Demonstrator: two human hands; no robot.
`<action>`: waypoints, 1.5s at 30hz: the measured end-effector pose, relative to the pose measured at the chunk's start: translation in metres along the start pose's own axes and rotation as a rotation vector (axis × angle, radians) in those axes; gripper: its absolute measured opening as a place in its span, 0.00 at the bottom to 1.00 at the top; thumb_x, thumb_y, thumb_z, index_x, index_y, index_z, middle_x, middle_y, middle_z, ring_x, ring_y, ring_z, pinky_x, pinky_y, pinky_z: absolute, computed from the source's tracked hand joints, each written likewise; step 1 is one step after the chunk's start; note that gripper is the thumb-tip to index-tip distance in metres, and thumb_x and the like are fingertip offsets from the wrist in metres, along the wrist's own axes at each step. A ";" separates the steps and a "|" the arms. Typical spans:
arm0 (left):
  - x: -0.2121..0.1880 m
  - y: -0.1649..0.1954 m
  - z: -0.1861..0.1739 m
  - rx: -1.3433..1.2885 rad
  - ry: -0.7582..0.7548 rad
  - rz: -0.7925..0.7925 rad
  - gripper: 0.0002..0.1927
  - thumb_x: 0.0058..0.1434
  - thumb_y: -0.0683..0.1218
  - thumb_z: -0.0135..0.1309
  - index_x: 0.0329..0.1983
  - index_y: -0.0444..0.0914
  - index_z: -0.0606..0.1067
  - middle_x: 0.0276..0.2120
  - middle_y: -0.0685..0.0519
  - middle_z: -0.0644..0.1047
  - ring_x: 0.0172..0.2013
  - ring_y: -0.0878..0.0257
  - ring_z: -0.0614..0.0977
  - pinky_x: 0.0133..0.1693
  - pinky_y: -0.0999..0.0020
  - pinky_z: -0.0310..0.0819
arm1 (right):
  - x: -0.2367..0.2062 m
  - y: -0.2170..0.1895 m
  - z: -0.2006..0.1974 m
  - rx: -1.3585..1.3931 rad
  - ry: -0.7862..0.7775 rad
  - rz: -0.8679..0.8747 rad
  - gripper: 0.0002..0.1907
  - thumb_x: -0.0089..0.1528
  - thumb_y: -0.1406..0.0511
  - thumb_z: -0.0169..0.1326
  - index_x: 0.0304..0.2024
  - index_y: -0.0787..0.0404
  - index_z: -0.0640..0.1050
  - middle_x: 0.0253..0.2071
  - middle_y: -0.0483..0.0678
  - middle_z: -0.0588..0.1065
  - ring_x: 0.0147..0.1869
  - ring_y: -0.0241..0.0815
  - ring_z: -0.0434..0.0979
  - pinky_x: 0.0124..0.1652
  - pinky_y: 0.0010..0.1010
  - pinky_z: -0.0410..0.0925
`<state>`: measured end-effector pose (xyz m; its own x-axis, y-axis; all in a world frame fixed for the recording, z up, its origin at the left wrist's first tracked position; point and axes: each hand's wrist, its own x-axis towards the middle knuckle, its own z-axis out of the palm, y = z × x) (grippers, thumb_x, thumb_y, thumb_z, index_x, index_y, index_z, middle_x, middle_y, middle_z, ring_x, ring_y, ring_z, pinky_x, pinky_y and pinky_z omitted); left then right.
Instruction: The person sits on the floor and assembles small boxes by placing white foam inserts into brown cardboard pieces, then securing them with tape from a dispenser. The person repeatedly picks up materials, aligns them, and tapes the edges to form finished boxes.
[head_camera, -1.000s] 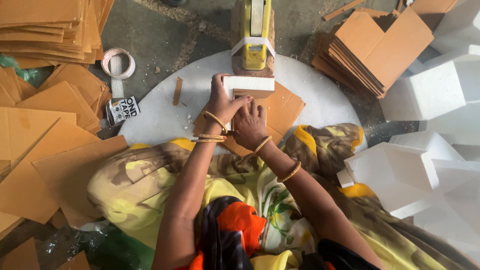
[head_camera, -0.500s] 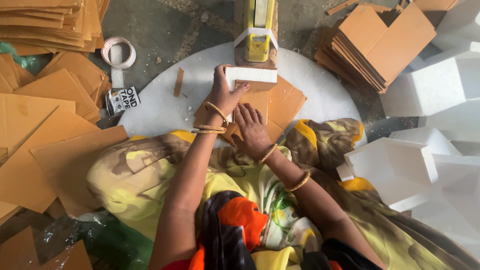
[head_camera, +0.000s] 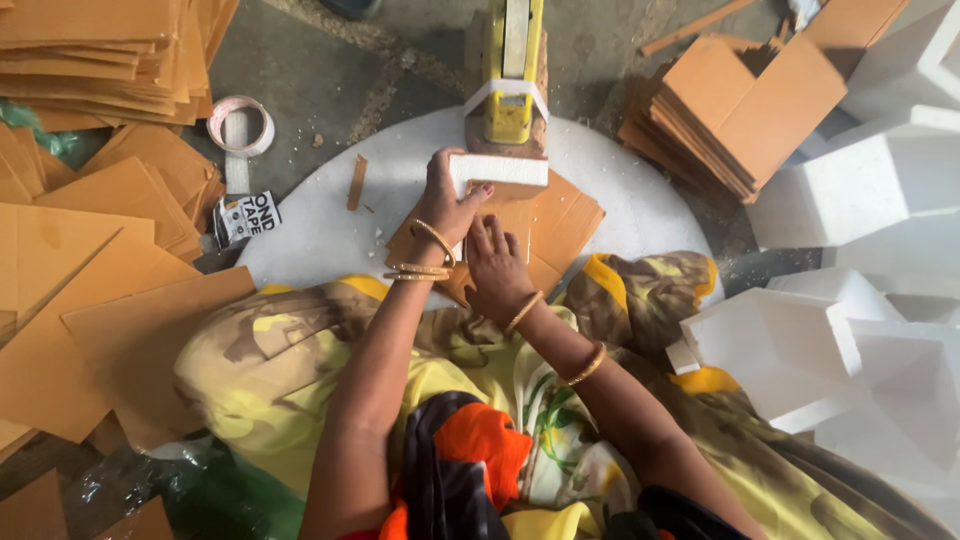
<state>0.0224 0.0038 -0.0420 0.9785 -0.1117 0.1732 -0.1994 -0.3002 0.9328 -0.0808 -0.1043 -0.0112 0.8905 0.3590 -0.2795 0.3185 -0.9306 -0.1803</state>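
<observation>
- Cardboard crowds the floor on every side: flat orange-brown sheets (head_camera: 70, 300) fan out at the left, a tidier stack (head_camera: 100, 50) sits at the top left, and a pile of folded pieces (head_camera: 730, 120) leans at the top right.
- White foam blocks (head_camera: 860, 180) fill the right edge, chunky and matt, some with chamfered corners; they stand well apart from the hands.
- A roll of tape (head_camera: 240, 122) lies on the grey floor just beyond the round white board (head_camera: 320, 230), with a small printed packet (head_camera: 245, 215) at the board's rim and a thin cardboard strip (head_camera: 357, 182) on the board itself.
- A yellow tape dispenser (head_camera: 508, 75) stands upright at the far side of the board, directly behind the work, a band of white tape across its front.
- The small white foam block (head_camera: 505, 172) is a crisp rectangular slab, lying on a few cardboard pieces (head_camera: 560, 220) in the board's middle, just below the dispenser.
- The left hand (head_camera: 450, 200) grips the block's left end, fingers curled around it, bangles at the wrist.
- The right hand (head_camera: 495, 265) rests flat with fingers spread, pressing the cardboard just below the block; whether its fingertips touch the foam is hard to tell.
- Patterned yellow cloth (head_camera: 300, 350) covers the lap beneath both arms.
</observation>
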 end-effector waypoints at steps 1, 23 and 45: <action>0.000 0.000 0.000 0.016 0.010 0.013 0.34 0.56 0.42 0.68 0.61 0.36 0.62 0.55 0.40 0.69 0.55 0.45 0.74 0.57 0.55 0.70 | -0.002 0.010 -0.006 -0.009 -0.003 -0.033 0.48 0.55 0.49 0.59 0.70 0.70 0.61 0.74 0.64 0.50 0.76 0.65 0.50 0.65 0.51 0.55; 0.002 0.007 0.001 0.078 0.050 -0.088 0.33 0.56 0.46 0.67 0.60 0.36 0.63 0.55 0.38 0.69 0.54 0.40 0.75 0.54 0.52 0.71 | 0.064 0.113 -0.101 1.091 0.544 0.221 0.15 0.65 0.60 0.60 0.44 0.67 0.81 0.32 0.44 0.78 0.32 0.30 0.76 0.32 0.23 0.70; 0.001 0.003 0.008 0.082 0.042 -0.068 0.32 0.58 0.45 0.66 0.60 0.36 0.62 0.56 0.39 0.70 0.54 0.40 0.76 0.53 0.51 0.73 | 0.044 0.083 0.002 0.841 0.748 0.388 0.16 0.57 0.58 0.68 0.34 0.65 0.81 0.29 0.48 0.81 0.31 0.42 0.82 0.33 0.34 0.73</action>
<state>0.0219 -0.0048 -0.0412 0.9910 -0.0493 0.1248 -0.1341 -0.3821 0.9143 -0.0157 -0.1657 -0.0404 0.9379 -0.3264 0.1172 -0.0784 -0.5286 -0.8452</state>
